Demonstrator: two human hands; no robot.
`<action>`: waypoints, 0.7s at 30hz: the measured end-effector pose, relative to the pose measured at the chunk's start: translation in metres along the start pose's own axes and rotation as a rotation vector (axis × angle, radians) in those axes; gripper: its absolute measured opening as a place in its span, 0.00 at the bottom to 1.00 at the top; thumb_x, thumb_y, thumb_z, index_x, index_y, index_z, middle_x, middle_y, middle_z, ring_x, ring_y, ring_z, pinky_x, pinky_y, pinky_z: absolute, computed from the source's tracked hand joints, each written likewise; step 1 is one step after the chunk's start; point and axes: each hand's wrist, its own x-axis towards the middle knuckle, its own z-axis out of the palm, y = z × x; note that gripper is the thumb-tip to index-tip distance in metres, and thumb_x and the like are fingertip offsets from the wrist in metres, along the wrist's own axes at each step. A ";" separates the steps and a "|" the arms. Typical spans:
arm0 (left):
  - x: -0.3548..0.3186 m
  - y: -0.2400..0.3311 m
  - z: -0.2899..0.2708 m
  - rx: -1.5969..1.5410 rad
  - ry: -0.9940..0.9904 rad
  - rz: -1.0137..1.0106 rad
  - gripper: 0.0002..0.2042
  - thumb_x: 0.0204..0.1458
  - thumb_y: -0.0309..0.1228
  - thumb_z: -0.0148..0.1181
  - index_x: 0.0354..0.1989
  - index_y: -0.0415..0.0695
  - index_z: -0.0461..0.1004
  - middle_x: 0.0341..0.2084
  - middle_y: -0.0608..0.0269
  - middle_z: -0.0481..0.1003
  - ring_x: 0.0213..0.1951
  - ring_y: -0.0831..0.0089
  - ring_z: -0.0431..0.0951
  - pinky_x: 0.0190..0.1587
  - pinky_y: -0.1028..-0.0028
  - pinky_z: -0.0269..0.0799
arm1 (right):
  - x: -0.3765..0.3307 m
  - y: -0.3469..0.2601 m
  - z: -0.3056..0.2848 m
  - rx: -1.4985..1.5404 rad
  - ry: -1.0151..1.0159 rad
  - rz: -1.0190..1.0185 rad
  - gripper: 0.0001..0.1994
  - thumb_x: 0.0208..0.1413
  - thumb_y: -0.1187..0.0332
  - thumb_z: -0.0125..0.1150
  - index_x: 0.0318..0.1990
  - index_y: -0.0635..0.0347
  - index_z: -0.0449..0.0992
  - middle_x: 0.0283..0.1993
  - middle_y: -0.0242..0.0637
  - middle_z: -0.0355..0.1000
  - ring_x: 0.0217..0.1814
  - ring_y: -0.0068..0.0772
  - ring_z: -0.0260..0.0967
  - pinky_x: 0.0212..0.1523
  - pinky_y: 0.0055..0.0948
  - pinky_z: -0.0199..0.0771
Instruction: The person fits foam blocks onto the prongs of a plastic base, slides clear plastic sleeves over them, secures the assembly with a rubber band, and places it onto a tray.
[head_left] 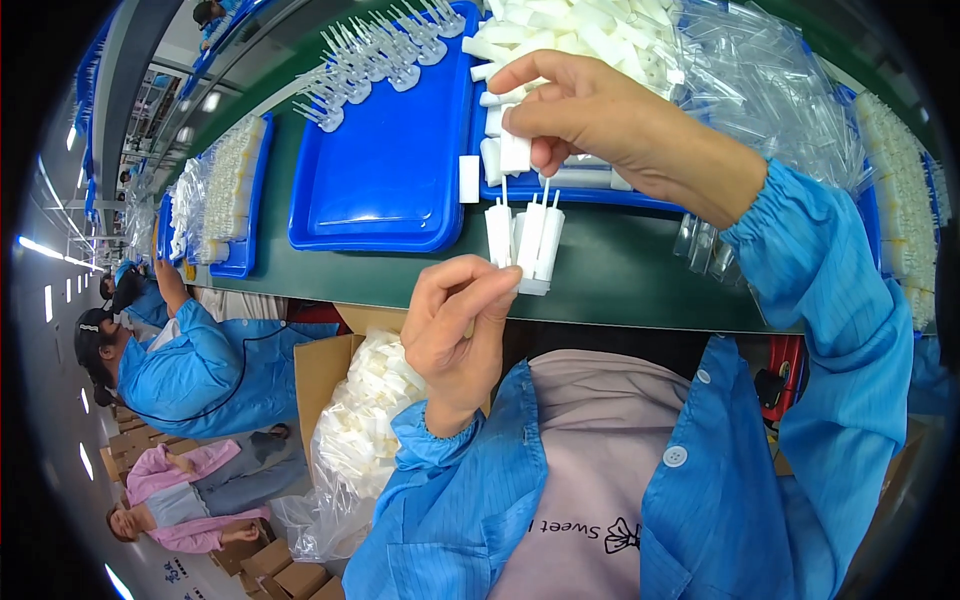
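Hands: our left hand (pixel 455 325) pinches a cluster of about three white plastic capped picks (pixel 527 243); right hand (pixel 590 115) grips one white cap (pixel 514 152).

Two hands, left hand (pixel 455 325) and right hand (pixel 590 110), meet above the green table (pixel 620 275). On it: three blue trays, nearest being the middle tray (pixel 385 170). Beside it: one cardboard box (pixel 325 370). Left hand grips roughly three white capped pieces (pixel 528 245).

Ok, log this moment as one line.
left hand: pinches small white plastic pieces | right hand: holds white cap above them | blue tray behind on green belt
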 end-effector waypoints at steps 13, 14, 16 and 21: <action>0.000 0.006 -0.002 0.023 -0.044 0.062 0.15 0.35 0.14 0.65 0.35 0.41 0.79 0.29 0.59 0.73 0.30 0.69 0.73 0.31 0.77 0.69 | -0.012 -0.012 -0.015 -0.053 -0.192 0.114 0.12 0.51 0.60 0.63 0.37 0.59 0.77 0.33 0.30 0.73 0.34 0.17 0.67 0.39 0.19 0.67; -0.001 0.007 -0.003 0.022 -0.062 0.044 0.16 0.32 0.14 0.65 0.34 0.42 0.79 0.28 0.60 0.74 0.30 0.68 0.73 0.32 0.76 0.69 | -0.011 -0.012 -0.024 -0.141 -0.241 0.073 0.12 0.51 0.61 0.63 0.36 0.59 0.77 0.33 0.30 0.73 0.36 0.17 0.67 0.41 0.19 0.67; 0.002 0.007 -0.004 0.042 -0.107 0.080 0.17 0.31 0.15 0.65 0.34 0.43 0.80 0.28 0.60 0.74 0.30 0.68 0.73 0.32 0.75 0.69 | -0.013 -0.011 -0.031 -0.230 -0.283 0.033 0.11 0.51 0.61 0.63 0.35 0.59 0.77 0.34 0.30 0.73 0.38 0.17 0.67 0.42 0.18 0.66; 0.009 0.014 -0.005 0.085 -0.187 0.166 0.17 0.28 0.16 0.65 0.32 0.44 0.80 0.28 0.62 0.74 0.30 0.67 0.74 0.31 0.75 0.69 | -0.039 -0.009 -0.019 -0.093 -0.354 0.159 0.09 0.51 0.64 0.62 0.33 0.60 0.76 0.32 0.27 0.72 0.37 0.15 0.66 0.41 0.17 0.65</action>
